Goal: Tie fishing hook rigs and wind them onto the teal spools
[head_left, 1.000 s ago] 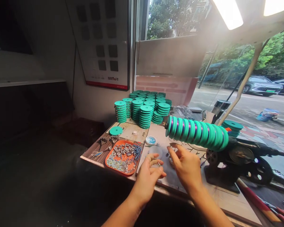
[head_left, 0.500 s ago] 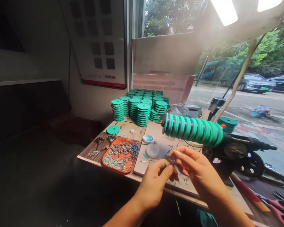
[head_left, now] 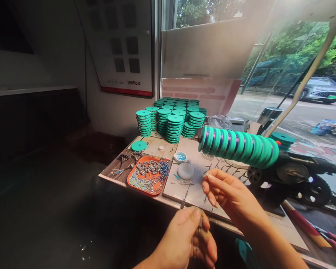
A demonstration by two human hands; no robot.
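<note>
My left hand (head_left: 189, 233) is low, off the table's front edge, its fingers curled around a small grey piece too hidden to name. Higher and to the right, my right hand (head_left: 226, 190) pinches something tiny between thumb and forefinger, over the pale board (head_left: 175, 190). Left of it on the board are a round translucent disc (head_left: 185, 171) and a small white tub (head_left: 180, 156) with blue bits. An orange tray (head_left: 148, 192) holds grey cylinders, blue tubes and small metal parts. Behind my right hand a winding machine (head_left: 292, 173) carries a row of green foam spools (head_left: 238, 147).
Stacks of green spools (head_left: 175, 129) stand at the back of the table. One loose green spool (head_left: 139, 146) lies by wire bundles (head_left: 123, 160) at the left. Red-handled scissors (head_left: 334, 239) lie at the far right. The table edge runs beneath my hands.
My hands were close together over a small shiny part; they have moved apart. The left one went down toward me, and the right stayed over the board. The view has shifted a little.
</note>
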